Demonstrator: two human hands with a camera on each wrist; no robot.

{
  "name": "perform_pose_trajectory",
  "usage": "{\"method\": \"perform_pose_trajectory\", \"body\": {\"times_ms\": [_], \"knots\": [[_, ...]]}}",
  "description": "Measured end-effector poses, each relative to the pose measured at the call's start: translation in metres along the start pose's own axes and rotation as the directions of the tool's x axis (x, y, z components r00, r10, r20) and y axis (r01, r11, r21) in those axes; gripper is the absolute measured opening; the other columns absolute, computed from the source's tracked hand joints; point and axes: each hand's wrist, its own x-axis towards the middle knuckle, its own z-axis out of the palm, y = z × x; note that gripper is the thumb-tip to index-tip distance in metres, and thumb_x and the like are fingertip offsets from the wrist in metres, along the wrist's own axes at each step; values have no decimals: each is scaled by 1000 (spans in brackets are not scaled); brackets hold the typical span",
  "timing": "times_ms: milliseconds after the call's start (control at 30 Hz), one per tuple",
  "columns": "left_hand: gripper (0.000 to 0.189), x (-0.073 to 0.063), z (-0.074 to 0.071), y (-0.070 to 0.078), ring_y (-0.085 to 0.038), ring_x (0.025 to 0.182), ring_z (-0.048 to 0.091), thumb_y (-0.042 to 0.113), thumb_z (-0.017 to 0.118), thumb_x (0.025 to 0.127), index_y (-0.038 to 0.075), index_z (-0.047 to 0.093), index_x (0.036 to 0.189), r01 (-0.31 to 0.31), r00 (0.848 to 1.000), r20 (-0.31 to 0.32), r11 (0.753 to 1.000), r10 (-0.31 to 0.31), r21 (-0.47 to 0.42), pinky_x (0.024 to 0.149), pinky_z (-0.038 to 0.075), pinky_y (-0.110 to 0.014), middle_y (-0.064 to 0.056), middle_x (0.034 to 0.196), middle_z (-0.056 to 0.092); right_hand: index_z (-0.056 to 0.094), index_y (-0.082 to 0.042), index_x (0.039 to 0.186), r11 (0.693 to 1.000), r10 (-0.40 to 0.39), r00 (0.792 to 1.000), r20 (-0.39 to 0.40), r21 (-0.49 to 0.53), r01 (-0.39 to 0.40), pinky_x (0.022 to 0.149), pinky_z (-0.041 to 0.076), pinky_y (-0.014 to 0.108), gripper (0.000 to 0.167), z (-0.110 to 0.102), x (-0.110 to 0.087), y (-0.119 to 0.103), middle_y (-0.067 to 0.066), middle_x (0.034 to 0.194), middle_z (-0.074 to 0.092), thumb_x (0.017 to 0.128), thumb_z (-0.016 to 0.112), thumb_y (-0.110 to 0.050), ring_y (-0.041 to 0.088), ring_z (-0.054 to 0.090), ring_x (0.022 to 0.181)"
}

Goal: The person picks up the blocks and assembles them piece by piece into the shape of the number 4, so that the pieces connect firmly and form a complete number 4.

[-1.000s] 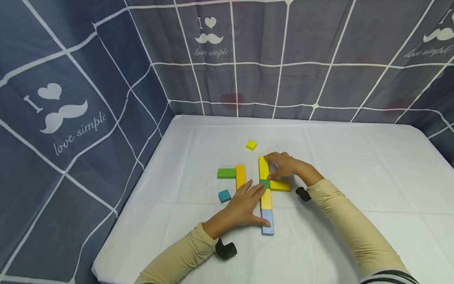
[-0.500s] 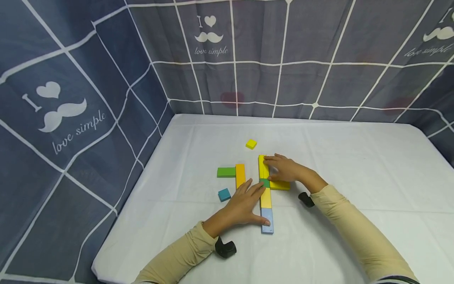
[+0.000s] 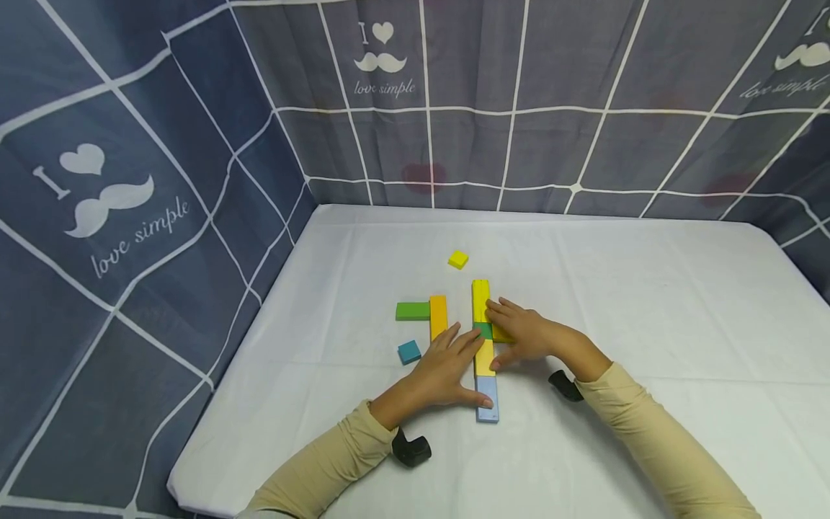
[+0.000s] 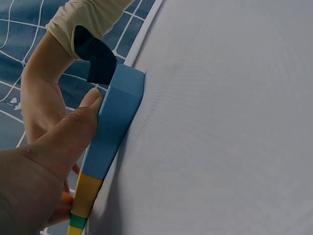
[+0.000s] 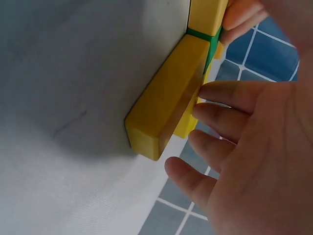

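A straight row of wooden blocks lies on the white cloth: a yellow block (image 3: 480,292) at the far end, a green block (image 3: 483,330), a paler yellow block (image 3: 484,359) and a light blue block (image 3: 488,414) nearest me. My left hand (image 3: 443,371) spreads along the row's left side, thumb on the blue block (image 4: 115,117), fingertips by the green one. Another yellow block (image 5: 168,93) juts to the right of the green one. My right hand (image 3: 533,334) reaches over it, partly covering it in the head view, fingers extended and thumb beside the paler yellow block.
Left of the row lie a green block (image 3: 412,311), touching an orange block (image 3: 438,313), and a small teal block (image 3: 409,352). A small yellow block (image 3: 458,259) sits farther back. Dark grid-patterned curtains (image 3: 545,108) stand behind the table and on its left.
My right hand has come back along the row toward me, its thumb shifting from beside the green block to the paler yellow one. The left hand and the blocks keep their places.
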Motion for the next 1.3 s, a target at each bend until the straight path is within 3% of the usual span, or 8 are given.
{"method": "perform_pose_trajectory", "body": {"times_ms": [200,467,1300], "knots": [[102,1,1,-1,-29,141,13,74,57,66,15,29,144,-8,1000,-14,1000,8,-7,112,17,-46,0,151,22,28,3,140,999,3,1000,-5,-36,-3,102,24,60,111,5,-1,-5,22,149,18,61,72,-61,40,11,138],[102,2,-1,-4,-30,141,11,73,57,67,14,28,144,-21,1000,-16,1000,21,-7,112,16,-46,0,152,21,23,6,141,995,32,999,-4,-91,-33,103,24,59,123,7,3,-15,25,149,13,55,72,-66,40,9,138],[100,-3,0,-4,-33,140,12,75,53,68,12,29,143,-55,998,-37,998,56,27,112,17,-47,-1,151,23,24,6,140,996,72,997,-18,-55,-73,102,24,60,121,14,3,-19,26,149,13,54,76,-61,41,12,137]]}}
